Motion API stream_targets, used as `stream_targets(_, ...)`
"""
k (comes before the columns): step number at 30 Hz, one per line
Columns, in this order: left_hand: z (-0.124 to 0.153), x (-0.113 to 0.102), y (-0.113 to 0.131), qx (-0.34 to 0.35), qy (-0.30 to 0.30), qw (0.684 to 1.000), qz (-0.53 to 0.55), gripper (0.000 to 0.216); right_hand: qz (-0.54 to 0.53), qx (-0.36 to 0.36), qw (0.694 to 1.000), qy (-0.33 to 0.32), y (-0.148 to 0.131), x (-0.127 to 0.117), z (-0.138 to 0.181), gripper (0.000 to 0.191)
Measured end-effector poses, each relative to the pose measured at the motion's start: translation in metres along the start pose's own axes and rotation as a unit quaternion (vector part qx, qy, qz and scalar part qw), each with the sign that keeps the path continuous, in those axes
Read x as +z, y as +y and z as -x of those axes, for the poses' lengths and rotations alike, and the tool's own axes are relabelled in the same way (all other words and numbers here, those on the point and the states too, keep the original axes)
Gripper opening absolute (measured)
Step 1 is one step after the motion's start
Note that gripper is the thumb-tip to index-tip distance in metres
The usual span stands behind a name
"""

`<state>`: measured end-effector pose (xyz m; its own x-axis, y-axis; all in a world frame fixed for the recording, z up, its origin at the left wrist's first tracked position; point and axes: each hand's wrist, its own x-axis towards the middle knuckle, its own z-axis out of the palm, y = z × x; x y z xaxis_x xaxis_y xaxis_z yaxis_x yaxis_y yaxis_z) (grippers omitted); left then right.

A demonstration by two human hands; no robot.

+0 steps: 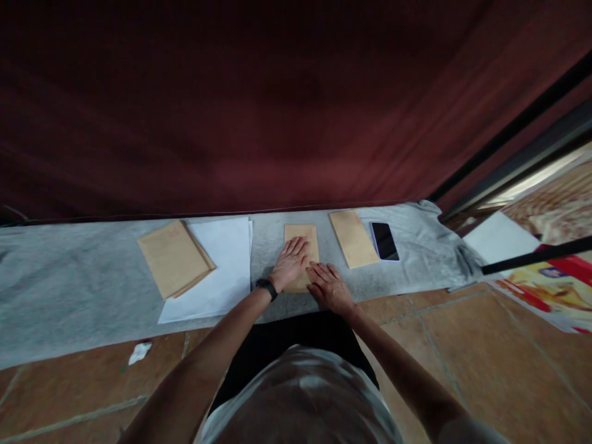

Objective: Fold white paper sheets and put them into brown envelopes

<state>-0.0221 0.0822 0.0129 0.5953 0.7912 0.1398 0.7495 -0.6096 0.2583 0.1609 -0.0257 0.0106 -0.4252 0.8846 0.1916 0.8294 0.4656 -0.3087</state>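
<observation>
A brown paper envelope point(300, 231) lies on the grey cloth in front of me, its long side pointing away. My left hand point(290, 262), with a dark band on the wrist, rests flat across its middle with fingers stretched out. At the envelope's lower right edge lies my right hand point(330, 287), its fingers extended onto the paper. Just to the right sits another brown envelope point(354, 239), slightly turned. On the left, a stack of brown envelopes point(173, 259) partly covers some white paper sheets point(226, 265).
A phone point(385, 241) lies beside the right envelope. The grey cloth point(69, 277) meets a dark red curtain point(277, 123) behind. Black bars point(536, 254) and a printed cardboard box point(550, 287) stand at the right. A crumpled white scrap point(139, 353) is on the tiled floor point(444, 345).
</observation>
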Motion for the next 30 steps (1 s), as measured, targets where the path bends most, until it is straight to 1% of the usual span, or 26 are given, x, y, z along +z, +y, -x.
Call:
stream_targets(3,-0.013,0.006,-0.005,0.002,0.012,1.000,-0.004,0.051,-0.014,0.002,1.000,0.007,0.000,0.000,-0.001,0.049)
stream_targets(6,-0.012,0.010,-0.006,0.003,0.029,1.000,-0.011,0.052,-0.025,0.005,1.000,0.013,0.000,0.000,-0.002,0.048)
stream_targets(9,0.001,0.011,-0.002,0.014,0.033,0.999,-0.017,0.051,-0.035,0.006,0.999,0.020,0.000,-0.001,-0.001,0.047)
stream_targets(14,0.041,0.009,0.008,0.036,0.037,0.999,-0.014,0.051,-0.059,-0.001,0.998,0.033,0.001,0.001,0.001,0.040)
stream_targets(16,0.058,0.008,0.014,0.035,0.032,0.999,-0.014,0.052,-0.057,0.033,0.996,0.060,0.001,0.005,0.000,0.043)
stream_targets(19,0.080,0.009,0.024,0.023,0.037,0.999,-0.017,0.055,-0.027,0.128,0.984,0.122,0.001,0.015,-0.002,0.046)
stream_targets(20,0.085,0.009,0.028,0.019,0.043,0.999,-0.019,0.057,-0.019,0.149,0.979,0.135,0.001,0.017,-0.003,0.046)
stream_targets(22,0.092,0.011,0.035,0.011,0.056,0.998,-0.022,0.060,-0.015,0.161,0.977,0.143,0.000,0.021,-0.005,0.044)
stream_targets(25,0.095,0.012,0.041,0.002,0.067,0.997,-0.026,0.061,-0.022,0.171,0.976,0.137,-0.003,0.024,-0.011,0.038)
stream_targets(27,0.094,0.012,0.043,-0.007,0.072,0.997,-0.024,0.055,-0.058,0.206,0.964,0.155,-0.005,0.026,-0.017,0.034)
stream_targets(30,0.092,0.011,0.044,-0.023,0.084,0.996,-0.016,0.048,-0.179,0.267,0.921,0.220,-0.007,0.030,-0.028,0.028)
